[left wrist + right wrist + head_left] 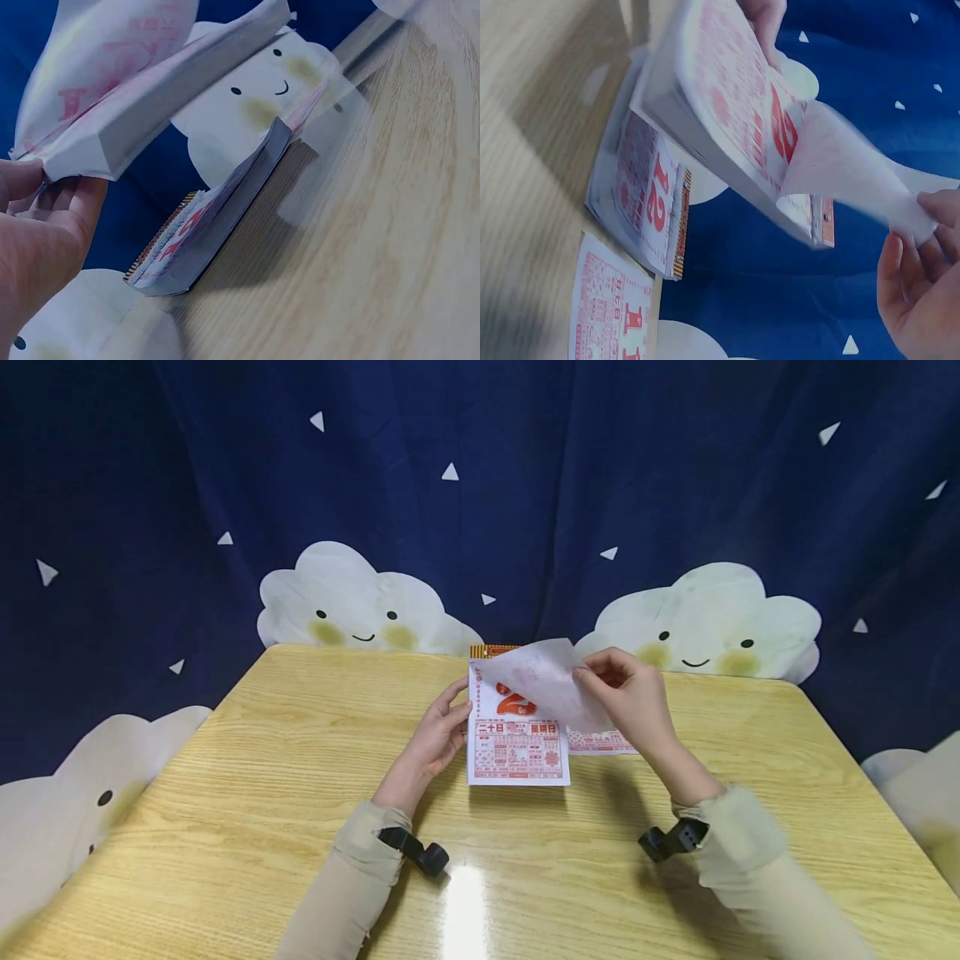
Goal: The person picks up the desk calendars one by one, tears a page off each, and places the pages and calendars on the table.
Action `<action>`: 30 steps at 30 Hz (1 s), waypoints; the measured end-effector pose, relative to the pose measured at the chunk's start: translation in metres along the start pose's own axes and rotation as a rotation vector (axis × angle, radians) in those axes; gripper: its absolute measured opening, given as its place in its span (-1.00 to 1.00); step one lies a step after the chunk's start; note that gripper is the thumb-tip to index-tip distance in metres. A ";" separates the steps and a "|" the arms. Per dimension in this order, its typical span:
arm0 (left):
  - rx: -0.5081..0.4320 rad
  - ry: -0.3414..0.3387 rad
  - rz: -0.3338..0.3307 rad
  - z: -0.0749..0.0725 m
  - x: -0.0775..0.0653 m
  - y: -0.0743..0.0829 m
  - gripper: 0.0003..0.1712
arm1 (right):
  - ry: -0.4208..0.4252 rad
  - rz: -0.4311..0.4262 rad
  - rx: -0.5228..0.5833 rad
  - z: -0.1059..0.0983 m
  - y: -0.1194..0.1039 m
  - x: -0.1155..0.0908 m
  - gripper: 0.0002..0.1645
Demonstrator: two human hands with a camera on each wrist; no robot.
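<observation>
In the head view, my left hand (438, 731) grips the left edge of a thick tear-off calendar pad (517, 756) with red print, thumb on its front. The pad is raised above the table. My right hand (633, 697) pinches the free corner of its thin top sheet (555, 681) between thumb and fingers. That sheet is peeled back from the lower left and curls up to the right, with a red "2" partly uncovered beneath it. In the right wrist view, the sheet (847, 169) stretches from the pad's striped top end to my fingertips.
A second calendar pad (634, 187) showing "12" lies on the wooden table (262, 827), behind the held one. Beside it lies a loose printed sheet (604, 300) with "11". A dark blue curtain (510, 510) with smiling clouds hangs behind the table's far edge.
</observation>
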State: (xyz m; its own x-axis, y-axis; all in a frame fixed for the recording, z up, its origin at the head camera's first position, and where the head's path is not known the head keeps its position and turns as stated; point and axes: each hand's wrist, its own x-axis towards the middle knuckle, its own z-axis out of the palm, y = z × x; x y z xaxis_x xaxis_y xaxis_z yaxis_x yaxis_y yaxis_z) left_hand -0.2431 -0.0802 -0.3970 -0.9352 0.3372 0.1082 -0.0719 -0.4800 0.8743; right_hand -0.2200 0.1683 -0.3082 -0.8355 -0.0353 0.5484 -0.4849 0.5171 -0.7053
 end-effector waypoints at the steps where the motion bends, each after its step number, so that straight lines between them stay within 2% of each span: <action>1: 0.011 0.006 0.003 0.000 0.000 0.000 -0.47 | 0.006 0.026 0.015 -0.001 0.001 0.002 -0.83; 8: 0.094 0.078 0.009 0.006 0.000 0.001 -0.50 | 0.016 0.180 0.115 -0.007 0.007 0.013 -0.76; 12: 0.129 0.138 0.019 0.009 0.001 0.000 -0.52 | 0.026 0.275 0.216 -0.006 0.009 0.017 -0.93; 15: 0.135 0.174 0.031 0.011 0.001 0.001 -0.53 | 0.026 0.334 0.261 -0.006 0.012 0.018 -0.91; 20: 0.089 0.214 0.052 0.013 0.000 0.002 -0.53 | 0.030 0.464 0.317 -0.008 0.016 0.018 -0.84; 24: 0.070 0.205 0.047 0.014 0.000 0.003 -0.52 | 0.044 0.547 0.347 -0.011 0.020 0.019 -0.86; 28: 0.081 0.167 0.042 0.013 0.000 0.003 -0.52 | 0.030 0.552 0.342 -0.013 0.023 0.020 -0.94; 30: 0.091 0.143 0.037 0.011 -0.001 0.004 -0.52 | 0.017 0.541 0.324 -0.013 0.024 0.021 -0.87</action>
State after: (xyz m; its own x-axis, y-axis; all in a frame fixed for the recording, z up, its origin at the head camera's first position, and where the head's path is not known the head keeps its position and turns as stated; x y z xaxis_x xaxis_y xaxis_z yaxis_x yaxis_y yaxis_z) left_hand -0.2388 -0.0730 -0.3883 -0.9769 0.1990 0.0785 -0.0108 -0.4123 0.9110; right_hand -0.2453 0.1910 -0.3075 -0.9815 0.1735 0.0808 -0.0504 0.1728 -0.9837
